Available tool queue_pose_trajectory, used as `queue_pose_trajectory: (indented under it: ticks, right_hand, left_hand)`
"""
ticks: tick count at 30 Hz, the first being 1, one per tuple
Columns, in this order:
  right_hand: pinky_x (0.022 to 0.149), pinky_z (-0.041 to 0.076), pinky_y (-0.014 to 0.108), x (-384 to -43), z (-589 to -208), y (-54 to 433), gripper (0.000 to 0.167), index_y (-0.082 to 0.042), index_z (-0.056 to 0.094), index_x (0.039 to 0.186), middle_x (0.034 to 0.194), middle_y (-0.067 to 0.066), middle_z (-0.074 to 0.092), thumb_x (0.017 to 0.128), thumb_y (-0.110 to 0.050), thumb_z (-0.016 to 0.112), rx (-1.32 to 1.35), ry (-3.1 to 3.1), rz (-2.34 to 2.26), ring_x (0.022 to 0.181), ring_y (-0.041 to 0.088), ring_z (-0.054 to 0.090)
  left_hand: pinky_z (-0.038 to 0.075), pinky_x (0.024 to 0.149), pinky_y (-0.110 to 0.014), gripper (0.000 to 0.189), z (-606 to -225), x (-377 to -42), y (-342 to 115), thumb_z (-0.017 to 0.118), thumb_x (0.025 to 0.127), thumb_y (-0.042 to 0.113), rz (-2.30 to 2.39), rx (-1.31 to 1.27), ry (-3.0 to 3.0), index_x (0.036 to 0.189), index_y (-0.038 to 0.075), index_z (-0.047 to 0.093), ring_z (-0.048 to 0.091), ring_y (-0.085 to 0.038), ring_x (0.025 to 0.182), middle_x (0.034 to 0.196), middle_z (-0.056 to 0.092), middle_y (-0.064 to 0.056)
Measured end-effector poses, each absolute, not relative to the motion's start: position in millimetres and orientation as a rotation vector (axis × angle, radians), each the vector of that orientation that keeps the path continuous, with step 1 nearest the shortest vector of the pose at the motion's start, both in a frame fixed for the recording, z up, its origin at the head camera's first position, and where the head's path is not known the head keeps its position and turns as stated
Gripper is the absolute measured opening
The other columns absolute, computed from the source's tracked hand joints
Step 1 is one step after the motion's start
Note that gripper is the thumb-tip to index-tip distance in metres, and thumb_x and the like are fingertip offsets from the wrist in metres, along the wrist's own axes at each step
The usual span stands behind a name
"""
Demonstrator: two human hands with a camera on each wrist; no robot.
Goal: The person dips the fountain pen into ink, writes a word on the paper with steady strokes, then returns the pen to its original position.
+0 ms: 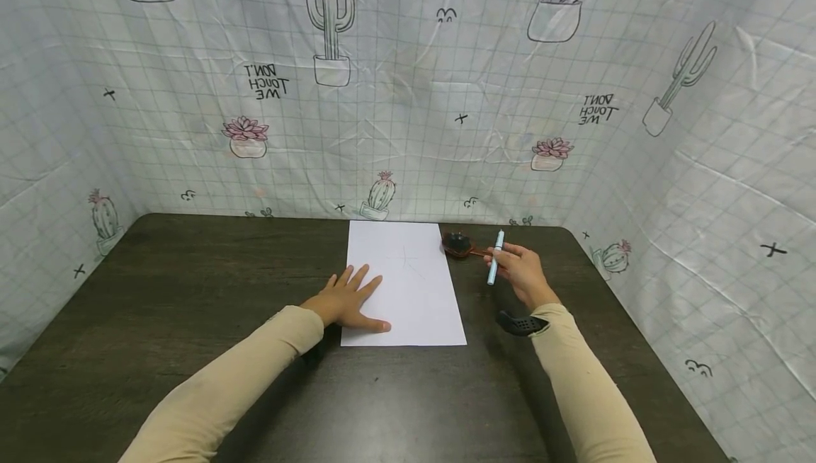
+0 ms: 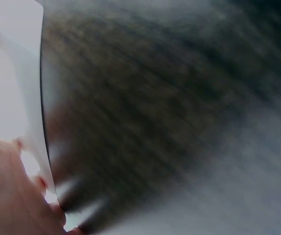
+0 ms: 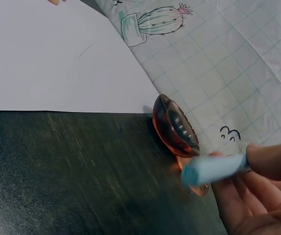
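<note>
A white sheet of paper [image 1: 421, 307] lies on the dark table, with a few thin pencil-like lines near its upper middle. My left hand [image 1: 344, 303] rests on its left edge, fingers spread and palm down. In the left wrist view, parts of that hand [image 2: 12, 191] show beside the paper's edge. To the right of the sheet, my right hand [image 1: 524, 273] pinches a light blue marker [image 1: 494, 263] between thumb and fingers. Close by lies a glossy brown spoon-shaped thing [image 3: 174, 125], its handle partly behind the marker; whether the hand touches it I cannot tell.
The dark wooden tabletop [image 1: 223, 265] extends around the paper. White cloth with a grid and cactus prints [image 1: 408, 116] hangs at the back and sides. A black wristband [image 1: 519, 323] sits on the right wrist.
</note>
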State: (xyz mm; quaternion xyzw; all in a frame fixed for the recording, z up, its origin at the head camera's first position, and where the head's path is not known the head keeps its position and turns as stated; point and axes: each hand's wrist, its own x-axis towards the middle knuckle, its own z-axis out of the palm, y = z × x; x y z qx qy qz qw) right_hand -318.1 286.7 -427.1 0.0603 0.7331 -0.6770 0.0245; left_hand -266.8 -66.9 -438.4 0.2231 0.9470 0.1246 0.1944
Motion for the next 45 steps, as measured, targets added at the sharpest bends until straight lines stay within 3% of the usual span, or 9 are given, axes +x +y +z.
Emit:
queue_pose_trajectory:
  ticks: [3, 15, 20, 25, 30, 36, 45]
  right_hand:
    - [0.083, 0.053, 0.022, -320, -433, 286, 0.05, 0.012, 0.032, 0.143, 0.14, 0.031, 0.043, 0.099, -0.004, 0.05, 0.307, 2.338, -2.041, 0.094, 0.011, 0.068]
    - [0.067, 0.051, 0.015, -323, -450, 281, 0.039, 0.01, 0.055, 0.128, 0.107, 0.013, 0.059, 0.095, -0.01, 0.06, 0.553, 2.514, -1.853, 0.077, 0.003, 0.059]
    - [0.065, 0.049, 0.015, -325, -454, 277, 0.036, 0.009, 0.061, 0.122, 0.107, 0.015, 0.061, 0.093, -0.013, 0.062, 0.58, 2.618, -1.77, 0.073, 0.002, 0.058]
    - [0.073, 0.05, 0.025, -326, -453, 272, 0.033, 0.005, 0.066, 0.117, 0.113, 0.022, 0.063, 0.092, -0.017, 0.064, 0.61, 2.765, -1.625, 0.085, 0.016, 0.063]
    - [0.09, 0.043, 0.044, -328, -454, 269, 0.032, 0.004, 0.068, 0.114, 0.121, 0.024, 0.06, 0.091, -0.018, 0.064, 0.624, 2.829, -1.541, 0.113, 0.037, 0.048]
    - [0.096, 0.039, 0.048, -330, -456, 268, 0.03, 0.002, 0.07, 0.112, 0.122, 0.023, 0.061, 0.091, -0.018, 0.065, 0.645, 2.848, -1.521, 0.118, 0.039, 0.045]
    - [0.095, 0.04, 0.048, -331, -456, 265, 0.031, 0.003, 0.069, 0.113, 0.121, 0.023, 0.062, 0.091, -0.019, 0.064, 0.607, 2.882, -1.501, 0.115, 0.039, 0.047]
  left_hand:
    - [0.005, 0.115, -0.058, 0.097, -439, -267, -67, 0.056, 0.082, 0.069, 0.35, 0.627, 2.659, 0.156, 0.022, 0.015, -0.001, -0.039, 0.146, 0.161, 0.001, -0.012]
    - [0.005, 0.115, -0.058, 0.097, -445, -269, -66, 0.055, 0.082, 0.071, 0.34, 0.632, 2.661, 0.156, 0.023, 0.014, -0.001, -0.037, 0.147, 0.161, 0.0, -0.011]
    - [0.005, 0.115, -0.057, 0.098, -447, -270, -65, 0.054, 0.081, 0.072, 0.327, 0.636, 2.667, 0.156, 0.024, 0.013, -0.002, -0.037, 0.147, 0.162, -0.001, -0.01]
    - [0.004, 0.115, -0.058, 0.097, -447, -270, -65, 0.054, 0.082, 0.072, 0.328, 0.639, 2.667, 0.156, 0.024, 0.013, -0.002, -0.037, 0.147, 0.162, -0.001, -0.01]
    - [0.005, 0.115, -0.057, 0.098, -447, -270, -65, 0.054, 0.081, 0.072, 0.33, 0.631, 2.665, 0.156, 0.024, 0.014, -0.002, -0.036, 0.147, 0.162, 0.0, -0.01]
    - [0.002, 0.116, -0.056, 0.099, -448, -271, -65, 0.054, 0.081, 0.073, 0.321, 0.628, 2.653, 0.156, 0.024, 0.012, -0.004, -0.036, 0.147, 0.162, -0.002, -0.009]
    - [0.003, 0.115, -0.056, 0.098, -447, -271, -68, 0.054, 0.081, 0.072, 0.316, 0.623, 2.67, 0.156, 0.024, 0.013, -0.003, -0.035, 0.147, 0.162, -0.001, -0.009]
